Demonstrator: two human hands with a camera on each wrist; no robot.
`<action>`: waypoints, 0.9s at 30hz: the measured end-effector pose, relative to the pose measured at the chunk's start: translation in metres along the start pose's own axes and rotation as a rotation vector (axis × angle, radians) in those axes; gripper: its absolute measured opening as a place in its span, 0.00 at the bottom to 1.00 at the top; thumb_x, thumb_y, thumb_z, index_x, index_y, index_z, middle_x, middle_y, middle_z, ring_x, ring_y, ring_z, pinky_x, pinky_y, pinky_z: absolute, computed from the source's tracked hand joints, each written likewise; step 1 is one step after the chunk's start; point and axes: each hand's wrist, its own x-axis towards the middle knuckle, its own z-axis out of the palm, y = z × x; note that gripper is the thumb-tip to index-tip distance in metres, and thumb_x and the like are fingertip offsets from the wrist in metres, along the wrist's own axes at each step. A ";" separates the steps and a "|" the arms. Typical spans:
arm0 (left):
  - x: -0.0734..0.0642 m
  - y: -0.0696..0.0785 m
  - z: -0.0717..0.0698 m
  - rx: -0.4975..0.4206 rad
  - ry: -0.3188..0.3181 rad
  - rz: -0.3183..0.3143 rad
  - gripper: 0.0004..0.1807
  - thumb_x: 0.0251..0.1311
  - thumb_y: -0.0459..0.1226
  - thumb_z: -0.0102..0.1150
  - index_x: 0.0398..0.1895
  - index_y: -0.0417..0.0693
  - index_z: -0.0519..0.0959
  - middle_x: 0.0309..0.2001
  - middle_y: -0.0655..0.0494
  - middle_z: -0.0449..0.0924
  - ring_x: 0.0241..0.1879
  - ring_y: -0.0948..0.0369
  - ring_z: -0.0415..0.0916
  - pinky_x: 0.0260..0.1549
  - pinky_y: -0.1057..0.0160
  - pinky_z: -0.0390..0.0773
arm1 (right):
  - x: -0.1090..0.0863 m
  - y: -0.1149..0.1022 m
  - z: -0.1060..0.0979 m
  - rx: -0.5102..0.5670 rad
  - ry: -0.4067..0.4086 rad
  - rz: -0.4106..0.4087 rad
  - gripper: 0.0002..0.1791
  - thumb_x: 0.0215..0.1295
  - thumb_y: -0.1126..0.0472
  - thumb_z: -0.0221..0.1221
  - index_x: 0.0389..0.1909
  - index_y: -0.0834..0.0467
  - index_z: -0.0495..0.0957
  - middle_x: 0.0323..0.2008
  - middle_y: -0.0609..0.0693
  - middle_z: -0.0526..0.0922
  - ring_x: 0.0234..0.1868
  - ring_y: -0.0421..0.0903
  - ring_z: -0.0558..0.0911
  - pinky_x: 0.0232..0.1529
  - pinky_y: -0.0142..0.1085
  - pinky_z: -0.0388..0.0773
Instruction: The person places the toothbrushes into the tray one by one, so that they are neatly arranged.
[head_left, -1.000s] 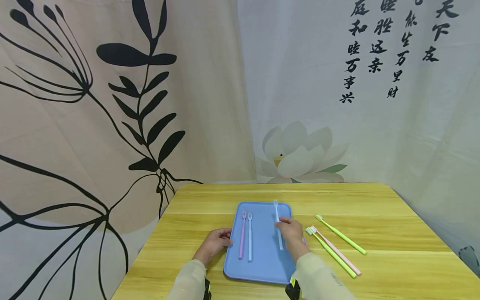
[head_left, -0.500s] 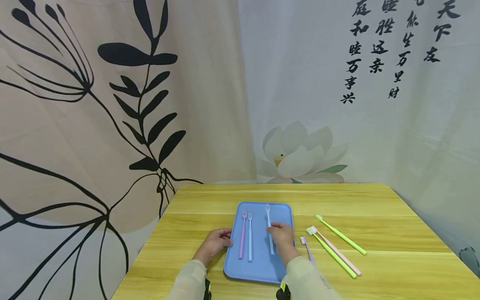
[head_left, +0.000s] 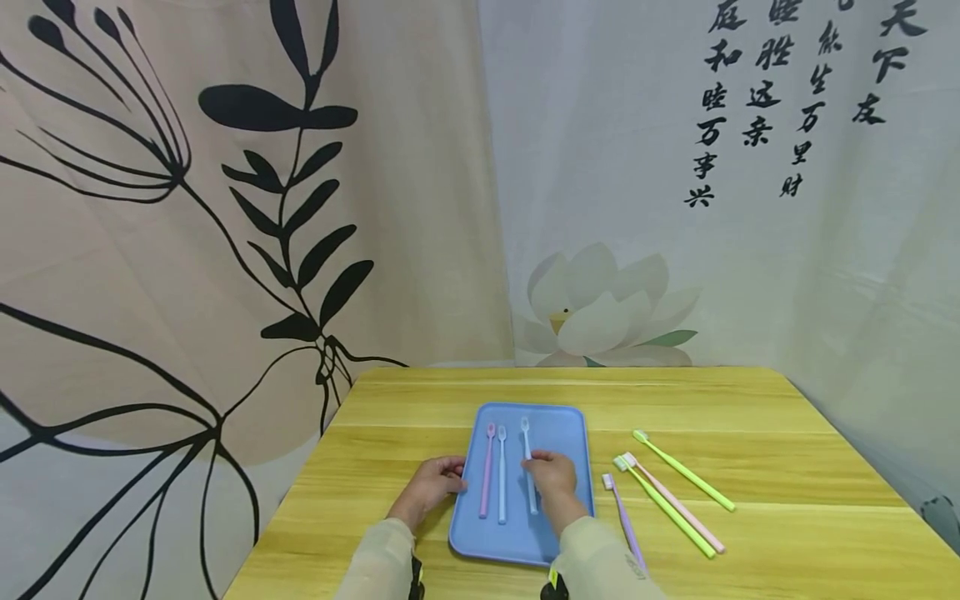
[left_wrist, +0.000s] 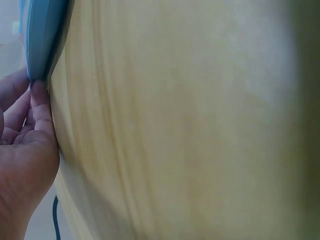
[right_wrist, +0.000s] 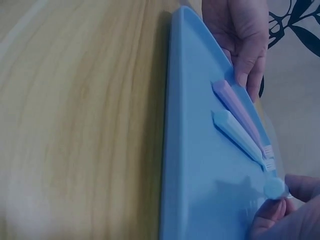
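In the head view my right hand (head_left: 553,483) pinches a light blue toothbrush (head_left: 527,442) over the right half of a blue tray (head_left: 510,543). Bristle head away from me, that brush lies nearly in line with a pink-purple toothbrush (head_left: 487,475) and another light blue toothbrush (head_left: 502,479), side by side in the tray. The right wrist view shows thumb and fingers around the handle end (right_wrist: 274,188) of the held brush. With thumb and fingers, my left hand (head_left: 429,487) grips the tray's left rim (left_wrist: 44,35); its thumb lies over the edge.
Right of the tray, on the wooden table (head_left: 810,475), lie a purple toothbrush (head_left: 624,515), a green toothbrush (head_left: 667,507), a pink toothbrush (head_left: 681,510) and, farther back, another green toothbrush (head_left: 686,472). A printed curtain (head_left: 435,208) hangs behind the table.
My right hand has moved left with the light blue toothbrush, from the tray's right side toward the two brushes. The purple toothbrush has come into view. My left hand stays on the rim.
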 end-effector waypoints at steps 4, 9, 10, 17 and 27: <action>0.000 -0.001 0.000 0.003 0.000 -0.006 0.25 0.55 0.23 0.63 0.59 0.28 0.75 0.44 0.46 0.76 0.41 0.57 0.73 0.43 0.60 0.77 | -0.002 0.000 0.003 0.000 -0.013 0.006 0.15 0.56 0.69 0.66 0.45 0.69 0.82 0.42 0.61 0.82 0.44 0.56 0.79 0.47 0.49 0.76; 0.001 -0.002 0.000 0.013 0.009 -0.005 0.25 0.55 0.24 0.64 0.59 0.28 0.75 0.44 0.47 0.77 0.41 0.57 0.73 0.43 0.60 0.77 | -0.004 0.001 0.006 -0.017 -0.003 -0.004 0.15 0.56 0.68 0.66 0.44 0.69 0.83 0.42 0.62 0.83 0.44 0.56 0.79 0.48 0.50 0.76; 0.001 -0.002 0.000 0.012 0.010 -0.008 0.25 0.55 0.24 0.64 0.59 0.28 0.75 0.44 0.47 0.77 0.41 0.57 0.73 0.43 0.60 0.77 | -0.005 0.001 0.006 -0.019 -0.001 -0.006 0.15 0.56 0.68 0.66 0.44 0.69 0.83 0.42 0.62 0.83 0.44 0.57 0.79 0.48 0.49 0.76; 0.001 -0.003 0.000 0.009 0.011 -0.013 0.25 0.55 0.24 0.64 0.59 0.29 0.75 0.43 0.47 0.77 0.41 0.57 0.73 0.43 0.61 0.77 | -0.008 0.001 0.012 -0.086 -0.004 -0.037 0.14 0.56 0.68 0.66 0.44 0.69 0.83 0.41 0.61 0.83 0.42 0.55 0.80 0.44 0.48 0.78; 0.000 -0.001 0.000 0.015 0.008 -0.008 0.25 0.55 0.24 0.63 0.59 0.29 0.75 0.43 0.47 0.77 0.41 0.57 0.73 0.44 0.59 0.77 | -0.012 0.002 0.019 -0.216 0.016 -0.106 0.13 0.57 0.66 0.67 0.42 0.68 0.84 0.38 0.60 0.84 0.40 0.54 0.81 0.41 0.47 0.79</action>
